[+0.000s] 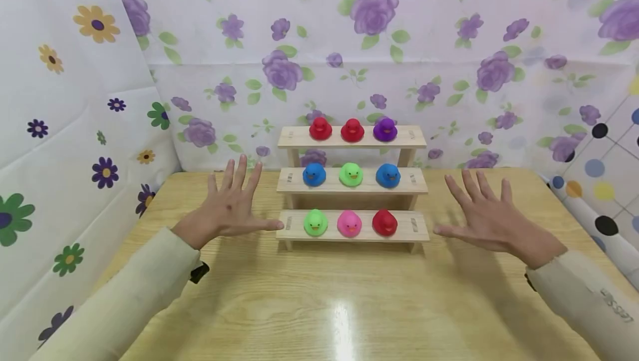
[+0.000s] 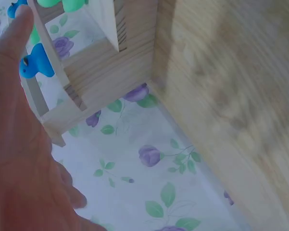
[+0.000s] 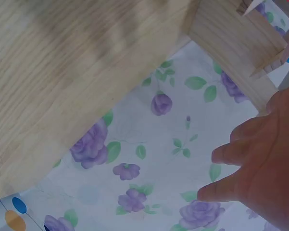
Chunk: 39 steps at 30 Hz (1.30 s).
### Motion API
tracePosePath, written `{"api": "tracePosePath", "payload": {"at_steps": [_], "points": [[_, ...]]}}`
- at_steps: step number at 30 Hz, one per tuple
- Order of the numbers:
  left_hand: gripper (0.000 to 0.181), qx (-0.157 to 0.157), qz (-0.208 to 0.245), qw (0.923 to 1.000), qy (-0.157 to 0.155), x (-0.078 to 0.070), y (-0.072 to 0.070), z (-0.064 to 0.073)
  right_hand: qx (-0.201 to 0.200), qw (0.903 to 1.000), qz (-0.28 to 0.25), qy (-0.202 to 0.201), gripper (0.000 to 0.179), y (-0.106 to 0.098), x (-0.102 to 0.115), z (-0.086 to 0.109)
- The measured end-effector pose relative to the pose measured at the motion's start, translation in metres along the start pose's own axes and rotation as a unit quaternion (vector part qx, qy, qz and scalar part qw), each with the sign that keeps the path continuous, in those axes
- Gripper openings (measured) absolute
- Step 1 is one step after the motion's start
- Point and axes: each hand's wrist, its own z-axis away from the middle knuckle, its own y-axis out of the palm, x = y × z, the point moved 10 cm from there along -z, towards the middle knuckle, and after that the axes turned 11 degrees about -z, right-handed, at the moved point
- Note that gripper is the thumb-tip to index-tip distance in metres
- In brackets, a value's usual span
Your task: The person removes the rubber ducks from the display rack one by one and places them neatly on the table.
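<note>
A three-tier wooden stand (image 1: 349, 186) holds rubber ducks in rows of three. The top tier has two red ducks (image 1: 320, 128) and a purple duck (image 1: 385, 130). On the middle tier a green duck (image 1: 351, 174) sits between two blue ducks (image 1: 314, 174). Along the bottom are a green duck (image 1: 315, 223), a pink duck (image 1: 349, 223) and a red duck (image 1: 385, 223). My left hand (image 1: 232, 203) spreads its fingers left of the stand, thumb by the bottom tier's end. Fingers spread, my right hand (image 1: 484, 214) hovers to the right. Neither hand holds anything.
The stand rests toward the back of a wooden table (image 1: 309, 300). Behind it hangs a cloth with purple flowers (image 1: 374, 10). A daisy-patterned cloth (image 1: 75, 156) borders the left side, and a dotted cloth (image 1: 606, 189) the right.
</note>
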Motion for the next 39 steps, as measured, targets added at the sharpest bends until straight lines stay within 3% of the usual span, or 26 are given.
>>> {"api": "tracePosePath", "payload": {"at_steps": [7,14,20,24,32,39], "points": [[0.137,-0.021,0.046,0.9976,0.049,-0.005,-0.011,-0.019,-0.012,0.9998,-0.008,-0.015,0.111,-0.021,0.013,-0.022],[0.140,-0.073,0.114,0.9868,0.089,-0.010,-0.024,-0.041,-0.016,0.9985,-0.045,-0.026,0.113,-0.048,0.035,-0.051],[0.144,-0.103,0.131,0.9778,0.127,-0.018,-0.028,-0.050,-0.036,0.9938,-0.087,-0.060,0.113,-0.072,0.053,-0.069],[0.146,-0.129,0.144,0.9716,0.136,-0.019,-0.032,-0.056,-0.044,0.9883,-0.127,-0.071,0.113,-0.087,0.061,-0.082],[0.138,-0.151,0.187,0.9591,0.150,-0.018,-0.030,-0.072,-0.044,0.9799,-0.168,-0.098,0.104,-0.099,0.078,-0.107],[0.126,-0.147,0.201,0.9599,0.128,-0.014,-0.025,-0.077,-0.033,0.9772,-0.179,-0.110,0.089,-0.100,0.101,-0.128]]}}
